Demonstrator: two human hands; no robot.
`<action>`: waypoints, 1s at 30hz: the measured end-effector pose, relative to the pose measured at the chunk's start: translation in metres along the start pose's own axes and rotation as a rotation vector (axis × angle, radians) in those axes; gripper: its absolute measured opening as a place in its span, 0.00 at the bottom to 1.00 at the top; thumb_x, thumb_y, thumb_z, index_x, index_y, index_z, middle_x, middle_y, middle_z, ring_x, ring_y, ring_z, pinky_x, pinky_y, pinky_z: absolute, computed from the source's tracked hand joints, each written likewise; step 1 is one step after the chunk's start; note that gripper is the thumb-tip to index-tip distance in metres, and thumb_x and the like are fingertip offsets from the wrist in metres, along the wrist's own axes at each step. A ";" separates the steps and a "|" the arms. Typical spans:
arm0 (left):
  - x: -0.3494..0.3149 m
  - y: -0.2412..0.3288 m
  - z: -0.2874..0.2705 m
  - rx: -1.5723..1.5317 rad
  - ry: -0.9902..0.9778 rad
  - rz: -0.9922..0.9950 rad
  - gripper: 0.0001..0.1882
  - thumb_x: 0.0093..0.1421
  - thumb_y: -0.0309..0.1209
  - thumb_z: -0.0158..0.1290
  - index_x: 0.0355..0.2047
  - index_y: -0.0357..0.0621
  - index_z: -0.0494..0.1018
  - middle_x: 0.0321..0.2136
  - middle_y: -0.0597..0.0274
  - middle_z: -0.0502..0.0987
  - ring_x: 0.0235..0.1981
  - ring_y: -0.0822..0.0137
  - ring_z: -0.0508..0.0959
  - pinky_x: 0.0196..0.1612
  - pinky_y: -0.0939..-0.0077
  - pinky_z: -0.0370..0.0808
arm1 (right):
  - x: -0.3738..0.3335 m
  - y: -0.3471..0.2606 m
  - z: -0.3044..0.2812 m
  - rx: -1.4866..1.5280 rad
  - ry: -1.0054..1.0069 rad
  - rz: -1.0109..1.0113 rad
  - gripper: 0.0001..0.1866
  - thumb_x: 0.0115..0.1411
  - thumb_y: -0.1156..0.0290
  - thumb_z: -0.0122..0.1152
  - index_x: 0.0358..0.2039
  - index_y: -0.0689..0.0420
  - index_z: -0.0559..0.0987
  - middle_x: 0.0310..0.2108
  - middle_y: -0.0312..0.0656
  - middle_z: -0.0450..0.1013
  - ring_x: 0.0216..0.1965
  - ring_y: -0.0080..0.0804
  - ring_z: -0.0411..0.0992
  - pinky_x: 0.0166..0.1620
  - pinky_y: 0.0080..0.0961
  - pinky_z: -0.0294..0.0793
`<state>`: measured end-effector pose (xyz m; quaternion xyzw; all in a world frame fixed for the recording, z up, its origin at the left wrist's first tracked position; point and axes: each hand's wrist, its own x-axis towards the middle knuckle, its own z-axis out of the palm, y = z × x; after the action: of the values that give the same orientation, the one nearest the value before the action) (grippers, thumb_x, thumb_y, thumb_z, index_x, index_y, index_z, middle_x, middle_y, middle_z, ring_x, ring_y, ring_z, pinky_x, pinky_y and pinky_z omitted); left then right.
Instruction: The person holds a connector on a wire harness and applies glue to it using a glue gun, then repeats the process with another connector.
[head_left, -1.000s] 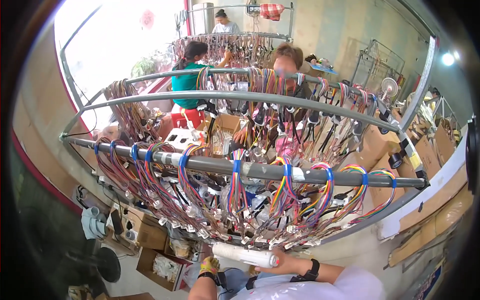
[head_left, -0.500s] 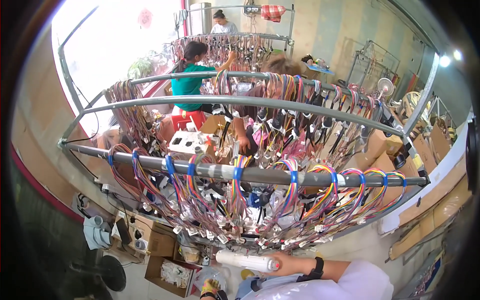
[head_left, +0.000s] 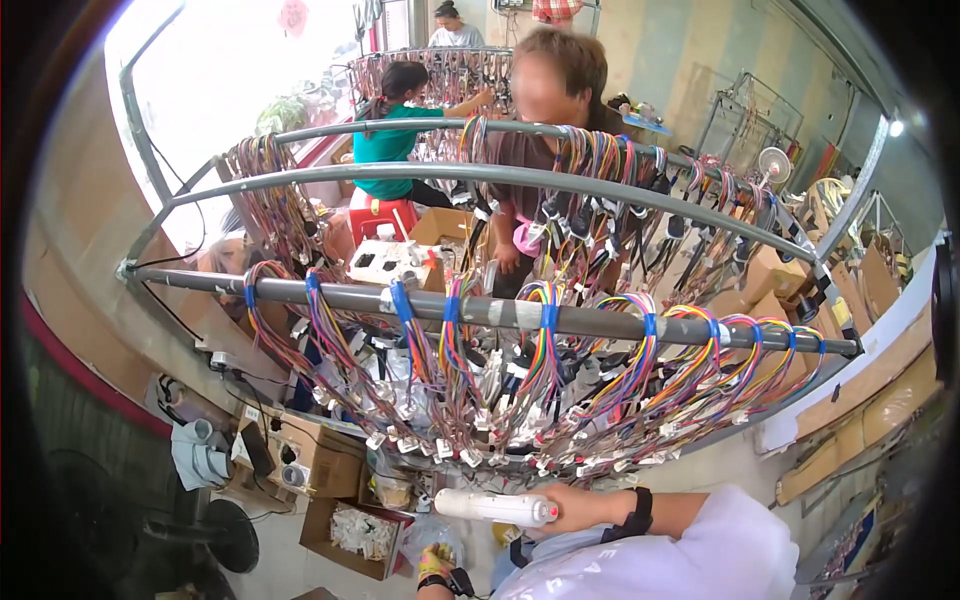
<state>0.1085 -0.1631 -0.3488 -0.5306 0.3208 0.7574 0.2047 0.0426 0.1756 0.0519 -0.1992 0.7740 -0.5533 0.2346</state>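
Note:
My right hand (head_left: 573,508), below the near rail, is wrapped round a white cylindrical tool (head_left: 490,507) with a red spot at its right end. Lower down is my left hand (head_left: 437,562), with yellow on its fingers, close to a clear plastic bag (head_left: 432,537); whether it grips anything is too small to make out. Just beyond the tool, bundles of coloured wires (head_left: 543,350) with white connectors hang from a grey metal rail (head_left: 350,295), tied on with blue bands.
An open carton (head_left: 350,540) of small white parts stands on the floor at lower left, near a black round base (head_left: 230,535). Across the frame stands a person in a dark shirt (head_left: 525,205); another in green (head_left: 385,165) sits beyond. Cardboard (head_left: 870,430) lies at right.
The wire bundles on the near rail have shifted to the right. The person in the dark shirt has risen into view above the far rail. My right hand still holds the white tool.

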 end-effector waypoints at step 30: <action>-0.033 -0.097 0.015 -0.044 0.019 0.129 0.14 0.57 0.40 0.46 0.41 0.49 0.69 0.35 0.64 0.74 0.34 0.62 0.74 0.30 0.68 0.69 | -0.106 0.028 -0.061 -0.094 -0.151 -0.125 0.29 0.48 0.76 0.63 0.53 0.57 0.69 0.43 0.49 0.74 0.45 0.44 0.73 0.47 0.32 0.71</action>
<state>0.1733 -0.0828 -0.3410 -0.5205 0.3396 0.7707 0.1407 0.0915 0.2904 0.0575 -0.2989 0.7653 -0.5135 0.2476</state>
